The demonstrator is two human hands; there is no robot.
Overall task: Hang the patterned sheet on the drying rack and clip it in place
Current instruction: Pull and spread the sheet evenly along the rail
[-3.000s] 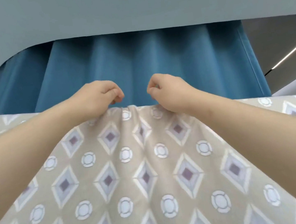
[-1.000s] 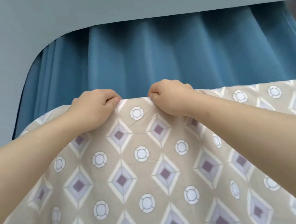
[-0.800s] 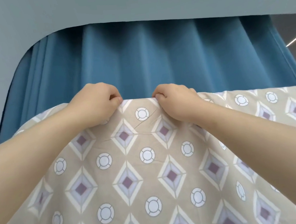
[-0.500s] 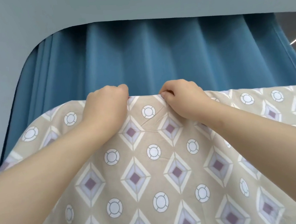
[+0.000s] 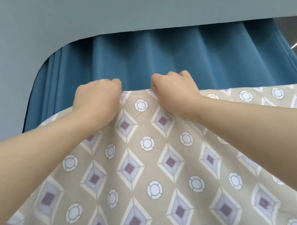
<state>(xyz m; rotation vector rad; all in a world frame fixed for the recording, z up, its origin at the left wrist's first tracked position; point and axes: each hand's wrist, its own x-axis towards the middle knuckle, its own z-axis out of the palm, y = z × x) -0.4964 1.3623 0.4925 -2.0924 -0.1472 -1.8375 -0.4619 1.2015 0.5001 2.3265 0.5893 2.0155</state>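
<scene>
Fingers curled tight on both: left hand (image 5: 98,102) and right hand (image 5: 176,91) grip the patterned sheet (image 5: 151,168) top edge (teal curtain (image 5: 156,60) behind), arms raised.

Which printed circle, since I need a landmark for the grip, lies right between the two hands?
The circle just under the sheet's top edge, between left hand and right hand; every other circle lies lower or out beyond an arm.

Single head view, tilted up-forward, close over sheet (image 5: 151,168) toward curtain (image 5: 155,58).
</scene>
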